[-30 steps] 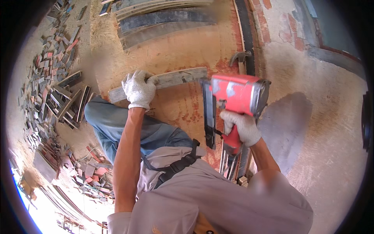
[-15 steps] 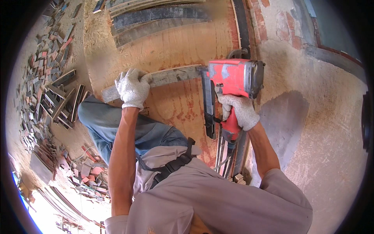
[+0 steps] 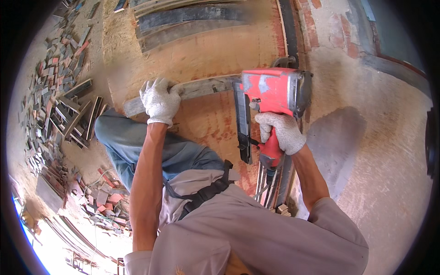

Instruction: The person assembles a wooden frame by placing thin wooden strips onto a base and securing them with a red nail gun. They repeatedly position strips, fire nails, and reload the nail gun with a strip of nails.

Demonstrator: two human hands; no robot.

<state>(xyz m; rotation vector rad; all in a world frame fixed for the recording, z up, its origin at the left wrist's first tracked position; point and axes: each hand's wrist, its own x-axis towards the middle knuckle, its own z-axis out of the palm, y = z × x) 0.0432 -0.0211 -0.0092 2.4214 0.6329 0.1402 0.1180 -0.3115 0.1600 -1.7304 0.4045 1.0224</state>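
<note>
The nail gun (image 3: 272,94) has a red body with scuffed grey patches, a dark end cap and a long black magazine (image 3: 243,123); it is over the right end of a wooden strip (image 3: 208,87), which is grey, narrow and smudged. One nail gun and two gloved hands are in view: the right hand (image 3: 283,133) is wrapped round the gun's handle, and the left hand (image 3: 160,101) grasps the strip near its left end. This one strip lies across a brown, red-stained board (image 3: 206,55). The strip's right tip is hidden behind the gun, so whether they touch cannot be told. The stacked strips (image 3: 192,16) are cut off above; the scraps (image 3: 52,85) are too many to count.
</note>
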